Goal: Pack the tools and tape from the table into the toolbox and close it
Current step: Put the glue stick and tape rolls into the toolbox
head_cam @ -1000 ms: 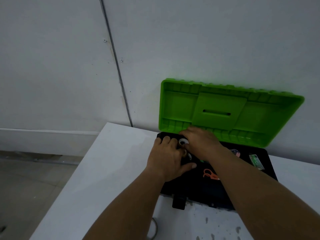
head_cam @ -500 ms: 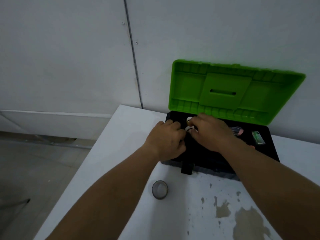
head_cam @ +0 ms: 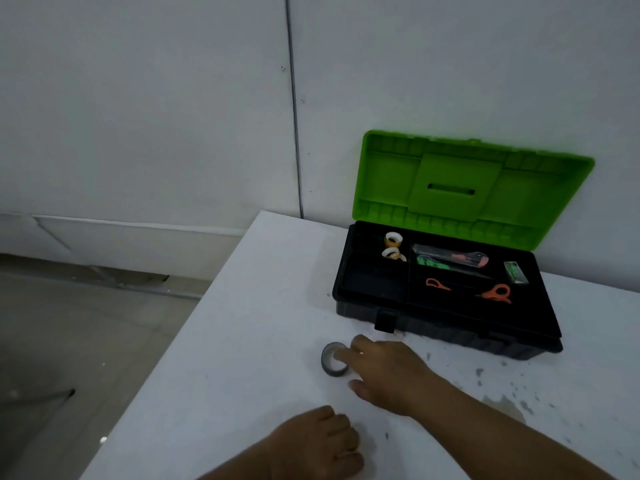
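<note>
Right hand (head_cam: 384,372) reached the tape (head_cam: 334,359), fingers spread, apparently touching, not pinching; it could roll away. Left hand (head_cam: 322,441) curled.

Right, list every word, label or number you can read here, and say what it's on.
None can be read.
Green packet in the toolbox: may carry print, too small and blurred to read.
Clear pack in the toolbox: no legible print.
Small tape rolls: no legible label.
Grey tape on the table: no visible marking.
</note>
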